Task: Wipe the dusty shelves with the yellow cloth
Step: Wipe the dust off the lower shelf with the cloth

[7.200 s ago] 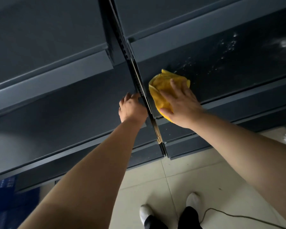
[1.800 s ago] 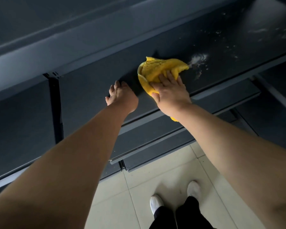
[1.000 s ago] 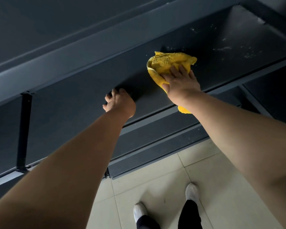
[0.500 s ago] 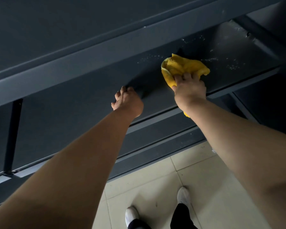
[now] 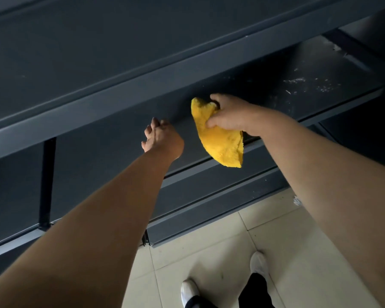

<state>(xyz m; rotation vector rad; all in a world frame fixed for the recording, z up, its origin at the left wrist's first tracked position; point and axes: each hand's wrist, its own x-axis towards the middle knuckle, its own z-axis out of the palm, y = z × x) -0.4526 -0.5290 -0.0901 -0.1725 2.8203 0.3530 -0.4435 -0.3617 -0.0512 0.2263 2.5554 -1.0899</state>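
Observation:
My right hand [image 5: 228, 114] grips the yellow cloth [image 5: 220, 141], which hangs down in a fold over the front lip of the dark grey shelf [image 5: 276, 90]. The cloth is bunched in my fist and mostly off the shelf surface. White dust specks [image 5: 298, 82] lie on the shelf to the right of my hand. My left hand [image 5: 161, 137] rests on the same shelf to the left of the cloth, fingers loosely apart, holding nothing.
Another shelf board [image 5: 98, 92] juts out above, and lower shelves [image 5: 209, 196] stick out below. A black upright post [image 5: 46, 185] stands at the left. Beige floor tiles [image 5: 287, 241] and my white shoes [image 5: 257, 263] show at the bottom.
My right hand has turned and pulled back toward the shelf's front edge, lifting the cloth from flat on the surface so it now hangs down. My left hand stays about where it was.

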